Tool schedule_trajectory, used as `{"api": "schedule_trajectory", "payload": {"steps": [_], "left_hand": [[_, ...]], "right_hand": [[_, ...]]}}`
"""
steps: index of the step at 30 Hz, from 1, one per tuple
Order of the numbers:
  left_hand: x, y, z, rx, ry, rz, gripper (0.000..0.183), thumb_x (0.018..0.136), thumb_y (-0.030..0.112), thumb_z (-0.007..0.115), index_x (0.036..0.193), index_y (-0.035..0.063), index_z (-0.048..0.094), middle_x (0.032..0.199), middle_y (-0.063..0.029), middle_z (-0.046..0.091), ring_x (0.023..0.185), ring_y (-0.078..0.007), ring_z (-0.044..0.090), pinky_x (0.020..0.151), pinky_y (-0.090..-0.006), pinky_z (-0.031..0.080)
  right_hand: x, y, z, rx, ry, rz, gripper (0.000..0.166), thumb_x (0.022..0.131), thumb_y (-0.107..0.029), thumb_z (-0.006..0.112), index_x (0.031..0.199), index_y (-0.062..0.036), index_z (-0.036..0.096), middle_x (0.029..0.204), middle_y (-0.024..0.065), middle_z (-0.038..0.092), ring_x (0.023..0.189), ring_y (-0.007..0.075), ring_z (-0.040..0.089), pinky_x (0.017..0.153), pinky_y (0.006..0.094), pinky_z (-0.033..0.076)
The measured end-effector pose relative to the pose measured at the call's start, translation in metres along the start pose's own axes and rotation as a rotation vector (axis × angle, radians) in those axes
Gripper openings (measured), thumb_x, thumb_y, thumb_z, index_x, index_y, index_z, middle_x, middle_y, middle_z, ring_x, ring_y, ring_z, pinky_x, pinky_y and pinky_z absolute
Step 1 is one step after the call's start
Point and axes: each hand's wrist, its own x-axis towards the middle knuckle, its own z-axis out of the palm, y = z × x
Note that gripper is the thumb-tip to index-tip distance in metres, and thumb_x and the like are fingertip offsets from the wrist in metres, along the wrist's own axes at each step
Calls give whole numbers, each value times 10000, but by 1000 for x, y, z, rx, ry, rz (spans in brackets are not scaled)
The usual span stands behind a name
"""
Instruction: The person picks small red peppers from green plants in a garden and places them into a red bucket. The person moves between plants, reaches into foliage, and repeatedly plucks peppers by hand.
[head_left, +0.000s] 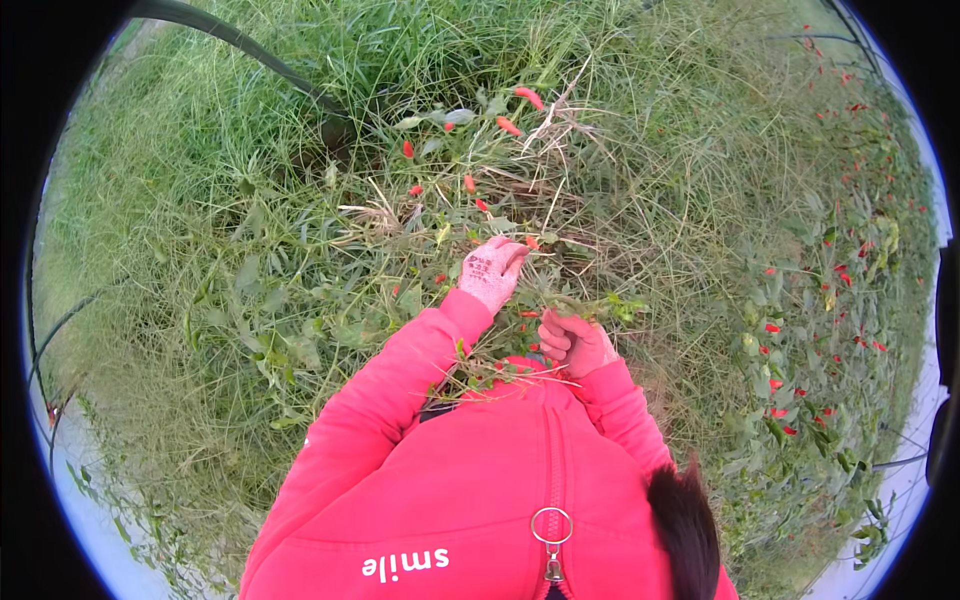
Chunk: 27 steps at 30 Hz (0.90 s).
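My left hand (491, 271), in a pink work glove with writing on its back, reaches into low pepper plants. Its fingertips come close to an orange-red chili pepper (532, 242); whether they grip it or its stem is hidden. Lower and to the right, my right hand (577, 341) is gloved too, with its fingers curled around a leafy green stem (589, 306). A red pepper (529, 314) hangs just left of those curled fingers. Further ahead, several ripe peppers show among leaves, including a long one (529, 97) and another (508, 126).
Tall green grass (420, 52) surrounds the plants. Dry straw (555, 124) lies ahead. A dark curved hoop (240, 41) enters the ground at upper left. Pepper plants with many red fruits (832, 360) line the right side. Loose twigs (502, 371) rest against my pink jacket (450, 480).
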Motion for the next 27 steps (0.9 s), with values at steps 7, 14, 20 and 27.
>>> {"api": "schedule_trajectory", "payload": {"steps": [7, 14, 20, 27], "left_hand": [[-2, -9, 3, 103, -183, -109, 134, 808, 150, 505, 877, 112, 614, 710, -104, 585, 663, -283, 564, 579, -367, 438], [5, 6, -7, -30, -272, -139, 148, 801, 210, 526, 900, 143, 614, 725, -114, 592, 741, -296, 575, 649, -388, 454], [3, -5, -9, -592, -365, -493, 299, 848, 246, 531, 1012, -2, 515, 993, -104, 548, 975, -175, 530, 794, -301, 427], [-4, -9, -10, -706, -562, -380, 417, 785, 136, 601, 1129, -6, 413, 1150, -104, 475, 1076, -205, 471, 873, -318, 397]], "right_hand": [[-40, -23, 74, -126, -124, -139, 271, 847, -193, 481, 1061, -25, 490, 741, 29, 522, 461, 84, 389, 393, 210, 295], [-21, -25, 71, -284, 69, -129, 396, 855, -181, 491, 1207, -26, 398, 840, 62, 594, 518, 79, 479, 436, 172, 356], [12, -25, 45, -678, 287, -184, 472, 851, -159, 505, 1259, -11, 320, 824, 66, 610, 509, 63, 499, 384, 181, 378], [33, -21, 27, -540, 265, -64, 395, 868, -214, 474, 1229, -91, 371, 710, 17, 584, 440, 53, 442, 342, 190, 284]]}}
